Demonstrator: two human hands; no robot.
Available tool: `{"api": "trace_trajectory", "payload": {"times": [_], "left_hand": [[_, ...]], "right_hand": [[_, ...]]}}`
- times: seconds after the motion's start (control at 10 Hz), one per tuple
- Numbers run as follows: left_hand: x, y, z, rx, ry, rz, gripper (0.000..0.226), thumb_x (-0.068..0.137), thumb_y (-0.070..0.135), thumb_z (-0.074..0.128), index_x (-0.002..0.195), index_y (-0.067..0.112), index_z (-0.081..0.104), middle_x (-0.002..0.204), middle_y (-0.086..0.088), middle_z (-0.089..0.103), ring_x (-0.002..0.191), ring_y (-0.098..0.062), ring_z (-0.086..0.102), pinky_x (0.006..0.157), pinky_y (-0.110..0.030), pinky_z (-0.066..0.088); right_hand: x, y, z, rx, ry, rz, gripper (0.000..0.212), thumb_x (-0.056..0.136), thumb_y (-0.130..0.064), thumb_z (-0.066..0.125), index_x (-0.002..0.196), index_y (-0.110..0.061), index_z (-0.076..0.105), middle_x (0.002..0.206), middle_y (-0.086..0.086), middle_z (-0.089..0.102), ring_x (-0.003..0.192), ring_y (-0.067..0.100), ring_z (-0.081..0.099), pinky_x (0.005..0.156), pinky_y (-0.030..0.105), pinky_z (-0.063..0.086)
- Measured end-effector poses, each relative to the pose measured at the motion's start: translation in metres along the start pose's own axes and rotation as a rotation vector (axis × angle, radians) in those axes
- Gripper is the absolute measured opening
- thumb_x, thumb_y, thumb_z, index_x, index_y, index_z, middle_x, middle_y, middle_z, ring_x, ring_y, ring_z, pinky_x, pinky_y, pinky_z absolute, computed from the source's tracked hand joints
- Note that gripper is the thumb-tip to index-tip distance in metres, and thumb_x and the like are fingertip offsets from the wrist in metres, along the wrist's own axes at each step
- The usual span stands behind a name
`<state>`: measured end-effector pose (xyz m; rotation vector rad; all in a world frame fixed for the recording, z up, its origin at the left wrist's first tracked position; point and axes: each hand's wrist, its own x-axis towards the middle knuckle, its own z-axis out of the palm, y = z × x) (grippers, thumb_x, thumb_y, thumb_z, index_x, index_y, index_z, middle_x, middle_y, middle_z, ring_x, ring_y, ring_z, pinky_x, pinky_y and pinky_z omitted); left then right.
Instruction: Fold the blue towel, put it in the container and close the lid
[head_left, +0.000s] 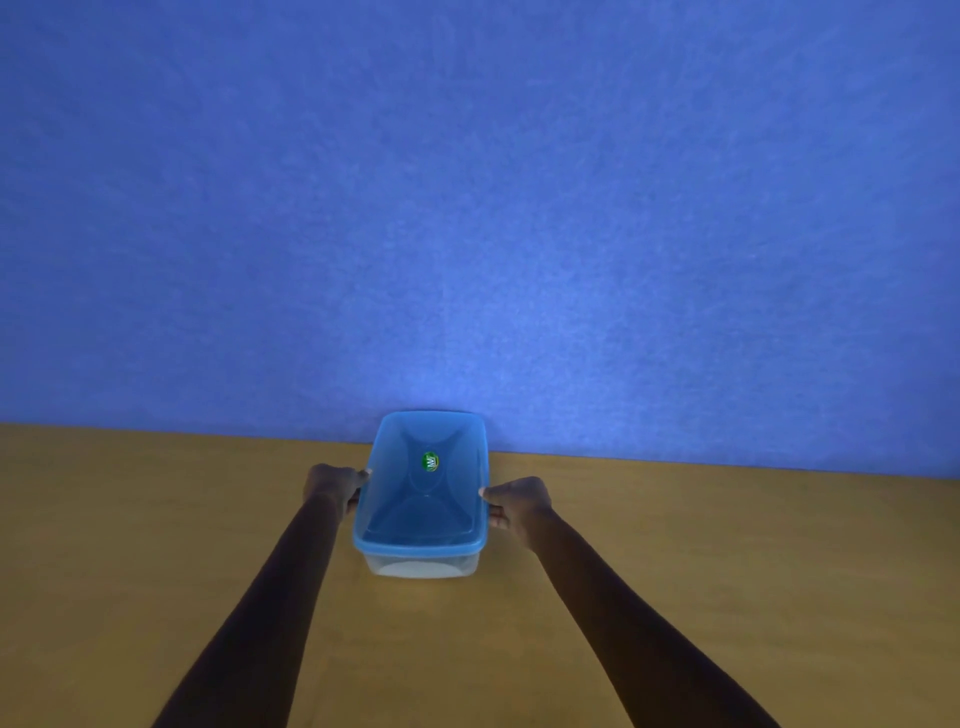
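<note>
Head view: both hands' grip closed on lidded container (422, 564), wooden table (156, 519), blue wall (467, 208).

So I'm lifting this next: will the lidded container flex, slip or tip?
The container looks like thin clear plastic, so probably light with slightly flexing walls. Its blue lid looks smooth, perhaps slippery; left hand and right hand grip opposite sides. The low shape seems unlikely to tip.

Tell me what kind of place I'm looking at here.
Probably a plain indoor tabletop setup, not a kitchen: a bare wooden table against a textured blue wall, holding only a clear container with a blue lid. Both the left hand and the right hand grip it.
</note>
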<state>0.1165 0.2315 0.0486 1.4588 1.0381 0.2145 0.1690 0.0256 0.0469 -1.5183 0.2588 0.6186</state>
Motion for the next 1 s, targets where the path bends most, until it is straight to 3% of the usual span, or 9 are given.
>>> {"api": "trace_trajectory", "payload": {"times": [0.1, 0.2, 0.4, 0.5, 0.6, 0.7, 0.8, 0.9, 1.0], "left_hand": [[0.008, -0.003, -0.003, 0.016, 0.004, -0.002, 0.035, 0.084, -0.004, 0.062, 0.054, 0.0, 0.044, 0.056, -0.01, 0.047, 0.013, -0.004, 0.039, 0.021, -0.01, 0.031], [0.015, -0.004, -0.003, 0.024, 0.009, -0.001, 0.033, 0.084, -0.003, 0.063, 0.055, 0.001, 0.046, 0.059, -0.01, 0.048, 0.023, -0.009, 0.048, 0.025, -0.013, 0.038], [0.027, -0.004, -0.004, 0.083, 0.028, 0.0, 0.034, 0.081, 0.001, 0.067, 0.054, 0.0, 0.048, 0.057, -0.01, 0.049, 0.013, -0.003, 0.038, 0.042, -0.027, 0.044], [0.029, -0.005, -0.004, 0.104, 0.034, 0.011, 0.037, 0.08, 0.002, 0.069, 0.05, 0.001, 0.047, 0.04, -0.009, 0.048, 0.019, -0.01, 0.04, 0.047, -0.028, 0.039], [0.029, -0.006, -0.004, 0.089, 0.051, 0.019, 0.037, 0.08, 0.003, 0.069, 0.051, 0.0, 0.048, 0.044, -0.013, 0.052, 0.043, -0.021, 0.045, 0.057, -0.035, 0.046], [0.025, -0.005, -0.003, 0.106, 0.039, 0.021, 0.027, 0.082, 0.007, 0.068, 0.061, -0.006, 0.056, 0.081, -0.026, 0.062, 0.071, -0.032, 0.059, 0.084, -0.046, 0.052], [0.011, -0.002, 0.001, 0.261, 0.091, 0.051, 0.035, 0.084, 0.015, 0.063, 0.097, -0.017, 0.063, 0.107, -0.034, 0.066, 0.101, -0.043, 0.064, 0.093, -0.048, 0.051], [-0.011, 0.002, 0.01, 0.464, 0.174, 0.156, 0.045, 0.089, 0.022, 0.052, 0.121, -0.011, 0.053, 0.127, -0.031, 0.054, 0.118, -0.044, 0.052, 0.097, -0.046, 0.044], [-0.038, 0.004, 0.028, 0.568, 0.263, 0.297, 0.05, 0.092, 0.025, 0.051, 0.132, -0.004, 0.042, 0.134, -0.03, 0.043, 0.124, -0.045, 0.042, 0.101, -0.049, 0.038]], "right_hand": [[0.005, 0.002, 0.005, -0.008, 0.008, -0.001, 0.023, 0.083, 0.008, 0.062, 0.065, 0.001, 0.05, 0.094, 0.026, 0.059, 0.064, 0.026, 0.06, 0.085, 0.044, 0.052], [0.01, 0.001, 0.008, 0.0, 0.007, 0.005, 0.023, 0.083, 0.009, 0.062, 0.065, 0.002, 0.05, 0.099, 0.028, 0.06, 0.084, 0.032, 0.062, 0.091, 0.048, 0.052], [0.014, -0.002, 0.011, 0.002, 0.009, 0.013, 0.023, 0.082, 0.009, 0.063, 0.065, 0.002, 0.049, 0.106, 0.033, 0.062, 0.099, 0.041, 0.064, 0.088, 0.046, 0.052], [0.013, -0.002, 0.011, 0.017, 0.014, 0.021, 0.022, 0.081, 0.01, 0.064, 0.066, 0.002, 0.05, 0.117, 0.035, 0.061, 0.104, 0.041, 0.063, 0.092, 0.048, 0.052], [0.014, -0.002, 0.01, 0.032, 0.007, 0.02, 0.02, 0.081, 0.01, 0.064, 0.067, 0.003, 0.052, 0.119, 0.035, 0.06, 0.103, 0.039, 0.063, 0.094, 0.049, 0.051], [0.011, -0.004, 0.011, -0.005, 0.017, -0.005, 0.01, 0.081, 0.008, 0.064, 0.078, 0.005, 0.055, 0.117, 0.033, 0.061, 0.107, 0.042, 0.063, 0.094, 0.049, 0.052], [0.006, -0.001, 0.009, -0.079, 0.043, -0.04, 0.005, 0.084, -0.001, 0.062, 0.081, 0.002, 0.058, 0.095, 0.025, 0.065, 0.088, 0.034, 0.068, 0.084, 0.043, 0.057], [0.003, 0.002, -0.003, -0.169, 0.061, -0.087, 0.032, 0.084, -0.01, 0.061, 0.054, -0.009, 0.048, 0.061, 0.011, 0.05, 0.059, 0.022, 0.05, 0.062, 0.032, 0.048], [-0.002, 0.007, -0.028, -0.363, 0.147, -0.146, 0.034, 0.084, -0.017, 0.059, 0.053, -0.011, 0.048, 0.071, 0.014, 0.055, 0.073, 0.023, 0.053, 0.074, 0.037, 0.047]]}}
